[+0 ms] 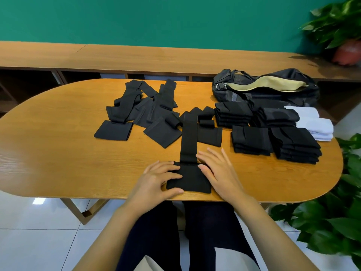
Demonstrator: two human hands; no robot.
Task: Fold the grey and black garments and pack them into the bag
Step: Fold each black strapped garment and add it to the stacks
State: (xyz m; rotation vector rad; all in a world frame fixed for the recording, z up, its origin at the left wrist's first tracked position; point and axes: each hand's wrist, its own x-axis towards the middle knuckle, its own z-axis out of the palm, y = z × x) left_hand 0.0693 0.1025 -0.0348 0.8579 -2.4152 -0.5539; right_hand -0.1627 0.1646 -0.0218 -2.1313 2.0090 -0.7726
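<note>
A long black garment (pixel 189 141) lies stretched toward me on the wooden table (pixel 58 133), its wide end near the front edge. My left hand (pixel 158 182) rests on that end's left side, fingers spread and lightly bent, thumb at its near edge. My right hand (pixel 218 169) lies flat beside its right side, fingers straight. Unfolded black garments (pixel 140 108) sprawl at the back centre. Stacks of folded black garments (pixel 273 132) stand at the right. The black bag (pixel 267 87) sits behind them, unzipped, its tan lining showing.
A small stack of white folded cloth (pixel 316 124) lies at the far right of the table. Potted plants (pixel 340 212) crowd the table's right end. A long wooden bench (pixel 117 57) runs behind the table along the green wall.
</note>
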